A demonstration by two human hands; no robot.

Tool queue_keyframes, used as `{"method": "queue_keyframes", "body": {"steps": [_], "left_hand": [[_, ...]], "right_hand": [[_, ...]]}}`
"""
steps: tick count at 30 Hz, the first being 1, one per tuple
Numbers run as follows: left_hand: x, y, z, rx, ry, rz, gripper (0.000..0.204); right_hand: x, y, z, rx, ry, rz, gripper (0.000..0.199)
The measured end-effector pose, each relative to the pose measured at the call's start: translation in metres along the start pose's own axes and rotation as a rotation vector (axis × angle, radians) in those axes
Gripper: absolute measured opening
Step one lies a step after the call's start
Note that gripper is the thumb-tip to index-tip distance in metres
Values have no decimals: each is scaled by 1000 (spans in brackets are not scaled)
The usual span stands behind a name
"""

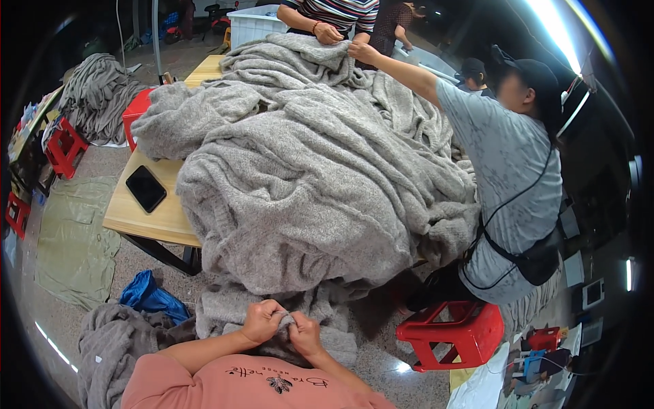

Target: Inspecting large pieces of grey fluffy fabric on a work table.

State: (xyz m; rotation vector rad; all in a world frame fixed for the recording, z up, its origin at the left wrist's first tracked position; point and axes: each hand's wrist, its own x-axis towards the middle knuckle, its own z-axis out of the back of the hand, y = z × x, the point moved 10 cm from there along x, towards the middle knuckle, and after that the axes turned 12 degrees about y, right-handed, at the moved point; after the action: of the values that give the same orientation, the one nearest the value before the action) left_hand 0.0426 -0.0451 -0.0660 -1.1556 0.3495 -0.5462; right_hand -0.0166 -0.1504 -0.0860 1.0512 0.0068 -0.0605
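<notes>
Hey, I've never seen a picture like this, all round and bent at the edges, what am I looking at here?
It is one picture from a wide fisheye camera worn on a person's head, looking down, so straight edges curve. The two bare hands at the bottom are the wearer's: the left hand and right hand both pinch a fold of grey knitted fabric. That fabric is heaped over a wooden table, where a black phone also lies. Two other people handle the fabric: one in a grey shirt, one in a striped top. A red plastic stool stands nearby.
</notes>
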Motion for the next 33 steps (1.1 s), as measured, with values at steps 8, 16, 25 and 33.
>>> {"method": "queue_keyframes", "body": {"steps": [8, 16, 25, 33], "left_hand": [[-3, 21, -5, -93, -70, 66, 6], [-8, 5, -2, -15, -107, -14, 4], [7, -12, -4, 107, 100, -15, 7], [-3, 25, 10, -38, 195, 290, 8]], "right_hand": [[1, -2, 0, -111, -90, 63, 11], [6, 17, -1, -382, -104, 195, 8], [-2, 30, 31, -226, -146, 240, 14], [-13, -6, 47, -80, -145, 70, 19]]}}
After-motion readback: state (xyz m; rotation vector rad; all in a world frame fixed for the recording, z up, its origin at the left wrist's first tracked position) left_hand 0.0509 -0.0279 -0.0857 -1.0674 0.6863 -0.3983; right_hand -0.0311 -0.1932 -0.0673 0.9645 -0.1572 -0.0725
